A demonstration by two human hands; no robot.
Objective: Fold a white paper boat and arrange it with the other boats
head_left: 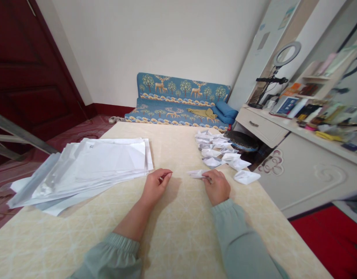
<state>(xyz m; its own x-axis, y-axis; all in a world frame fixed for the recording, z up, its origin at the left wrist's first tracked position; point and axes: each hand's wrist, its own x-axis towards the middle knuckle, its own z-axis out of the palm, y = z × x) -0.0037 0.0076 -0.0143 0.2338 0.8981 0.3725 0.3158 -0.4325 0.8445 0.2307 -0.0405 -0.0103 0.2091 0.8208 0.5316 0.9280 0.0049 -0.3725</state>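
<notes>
My right hand (217,187) pinches the near end of a folded white paper boat (197,174), which points left just above or on the table; motion smears it slightly. To its left, my left hand (157,186) has thumb and forefinger drawn together with nothing visible between them. Several finished-looking paper boats (213,149) sit in rows beyond my right hand, and one paper boat (247,177) lies apart from them near the right edge. A loose stack of white paper sheets (111,157) spreads over the left side, its lower sheets jutting out unevenly.
A pale patterned cloth covers the table (178,232). Past its far edge stands a blue sofa (178,104) with a deer print. On the right, a white dresser (309,170) carries a ring light (287,54) and bottles; a round dark stool (241,140) is tucked beside it.
</notes>
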